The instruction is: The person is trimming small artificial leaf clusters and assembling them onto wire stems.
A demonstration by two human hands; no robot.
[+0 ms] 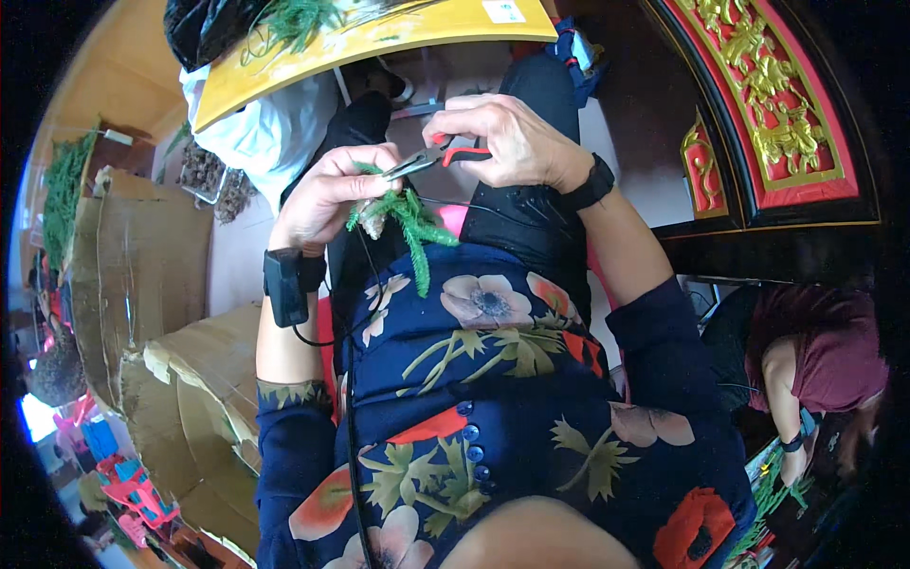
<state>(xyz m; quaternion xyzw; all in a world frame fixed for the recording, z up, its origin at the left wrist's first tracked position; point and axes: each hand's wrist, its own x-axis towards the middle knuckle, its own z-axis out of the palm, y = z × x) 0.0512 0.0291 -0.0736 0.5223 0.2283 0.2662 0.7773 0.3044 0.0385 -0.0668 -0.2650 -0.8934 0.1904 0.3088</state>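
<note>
My left hand pinches a green artificial pine sprig above my lap, its needled tips hanging down toward my shirt. A pale, brownish lump shows at the sprig's base, beside my fingers. In my right hand are pliers with red handles, the fingers curled round them. The metal jaws reach left to my left thumb and the top of the sprig. Whether they grip a wire there I cannot tell.
Ahead is a yellow table with green sprigs and wires on it. A white plastic bag hangs below its left side. Cardboard boxes stand at left. A carved red-and-gold panel is at right, and another person bends over greenery lower right.
</note>
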